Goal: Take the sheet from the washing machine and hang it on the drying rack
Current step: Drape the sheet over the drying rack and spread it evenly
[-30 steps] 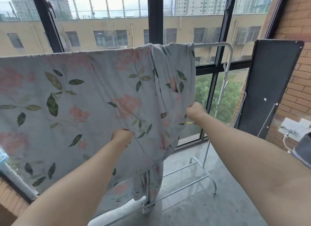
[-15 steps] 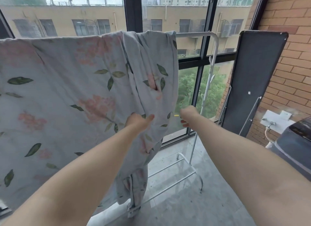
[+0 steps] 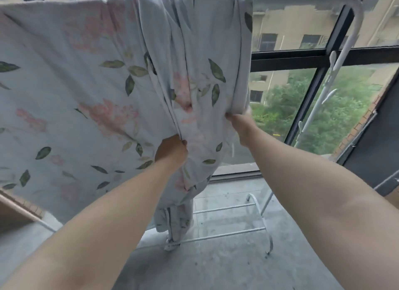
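A pale blue sheet (image 3: 71, 91) with pink flowers and green leaves hangs over the top bar of a white drying rack (image 3: 354, 24). Its left part is spread flat; its right part is bunched in folds and trails down to the rack's lower rails. My left hand (image 3: 171, 150) grips a vertical fold in the bunched part. My right hand (image 3: 238, 122) grips the sheet's right edge, higher up. Both arms are stretched forward.
The rack's right upright (image 3: 330, 78) and its foot rails (image 3: 228, 233) stand on a grey concrete floor (image 3: 216, 268). Behind is a large window with black frames (image 3: 306, 54). A dark panel (image 3: 380, 138) leans against the wall at the right.
The view has come closer to the sheet and tilted down. My right hand moved from beside the sheet onto its right edge and gripped it. My left hand took hold of a fold.
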Available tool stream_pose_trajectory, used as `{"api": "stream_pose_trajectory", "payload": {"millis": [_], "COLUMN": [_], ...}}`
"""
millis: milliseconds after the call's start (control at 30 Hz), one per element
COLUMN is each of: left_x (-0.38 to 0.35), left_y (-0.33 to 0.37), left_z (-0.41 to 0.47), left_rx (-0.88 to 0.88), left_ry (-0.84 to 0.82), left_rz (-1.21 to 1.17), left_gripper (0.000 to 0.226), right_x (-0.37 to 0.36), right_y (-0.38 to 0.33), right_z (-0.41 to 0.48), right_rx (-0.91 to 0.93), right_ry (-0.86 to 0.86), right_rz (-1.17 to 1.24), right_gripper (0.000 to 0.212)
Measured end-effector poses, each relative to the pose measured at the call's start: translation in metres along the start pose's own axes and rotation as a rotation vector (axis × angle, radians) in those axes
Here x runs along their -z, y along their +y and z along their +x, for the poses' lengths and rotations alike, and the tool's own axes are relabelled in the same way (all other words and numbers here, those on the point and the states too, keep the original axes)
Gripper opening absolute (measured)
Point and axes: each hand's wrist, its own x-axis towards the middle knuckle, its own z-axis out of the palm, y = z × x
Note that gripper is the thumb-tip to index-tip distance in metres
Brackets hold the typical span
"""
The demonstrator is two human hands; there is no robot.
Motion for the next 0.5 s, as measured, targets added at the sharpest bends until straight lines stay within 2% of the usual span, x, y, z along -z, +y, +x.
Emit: {"api": "stream_pose_trajectory", "payload": {"millis": [67,100,133,267,367,500], "left_x": [-0.005,-0.007,-0.008,-0.011,-0.014,-0.017], "left_y": [-0.005,-0.01,-0.015,-0.034,-0.045,-0.055], "left_z": [-0.007,-0.01,-0.014,-0.028,-0.041,-0.059], "left_rx": [0.037,0.057,0.07,0.097,0.104,0.079], "left_ry": [0.012,0.009,0.014,0.054,0.062,0.067], "left_rz": [0.024,0.022,0.019,0.074,0.12,0.128], "left_gripper": [0.035,0.037,0.037,0.031,0.027,0.033], "right_x": [-0.006,-0.009,-0.01,-0.002,0.006,0.007], "right_y": [0.013,0.021,0.03,0.065,0.091,0.122], "right_z": [-0.001,-0.008,-0.015,-0.048,-0.072,-0.101], "right_rx": [0.075,0.118,0.157,0.2,0.158,0.083], "right_ry": [-0.032,-0.032,-0.026,-0.003,0.016,0.004], "right_rz": [-0.187,-0.301,-0.393,-0.494,-0.525,-0.621], "right_gripper": [0.052,0.038,0.033,0.035,0.035,0.035]}}
